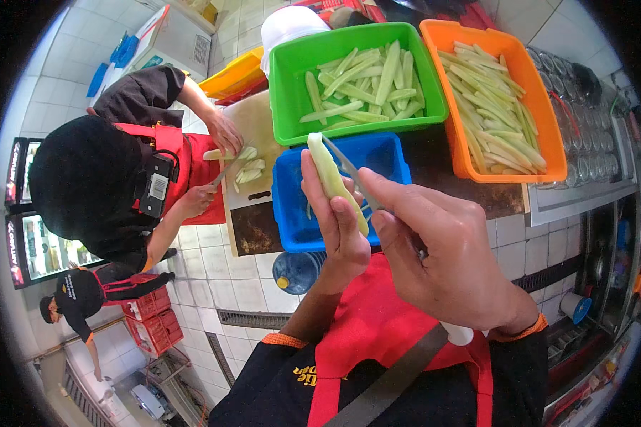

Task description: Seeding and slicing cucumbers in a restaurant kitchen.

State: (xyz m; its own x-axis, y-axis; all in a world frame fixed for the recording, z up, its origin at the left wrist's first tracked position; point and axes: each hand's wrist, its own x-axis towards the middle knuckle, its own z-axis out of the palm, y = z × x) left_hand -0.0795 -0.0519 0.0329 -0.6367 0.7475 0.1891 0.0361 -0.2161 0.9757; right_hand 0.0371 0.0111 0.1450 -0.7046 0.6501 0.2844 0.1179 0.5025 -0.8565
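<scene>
My left hand point(343, 243) holds a long, pale green cucumber piece point(332, 173) upright, its wavy cut surface showing. In my right hand point(440, 248) is a knife point(351, 169) with a white handle end below the fist. Its blade slants up toward the cucumber's top; whether it touches there I cannot tell. Both hands are above a blue plastic tub point(392, 152) with a few thin strips inside. Behind it stands a green plastic tub point(291, 80) of pale cucumber pieces. An orange plastic tub point(553, 133) to the right is heaped with long cucumber spears.
At left, a co-worker point(91, 176) cuts cucumber on a cutting board point(253, 120) with a knife. Glass jars point(587, 125) stand far right. A large water bottle point(297, 272) is below the table edge. Another person point(83, 293) bends near red crates point(152, 323).
</scene>
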